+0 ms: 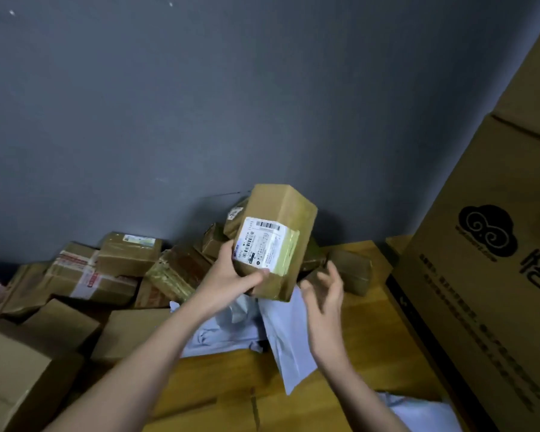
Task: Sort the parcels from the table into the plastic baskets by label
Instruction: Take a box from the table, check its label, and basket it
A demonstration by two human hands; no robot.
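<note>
Forearms reach in over the wooden table [371, 338], left hand [231, 275] alone gripping the taped parcel [278, 238] above the pile, label facing us, right hand [321, 291] loose-fingered just beside it, so a one-handed corner grip could let it slip.

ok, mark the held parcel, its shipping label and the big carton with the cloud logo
held parcel [289, 210]: head view, on its bare brown upper side.
shipping label [259, 244]: head view, middle of the white printed sheet.
big carton with the cloud logo [468, 307]: head view, on its front face under the logo.
</note>
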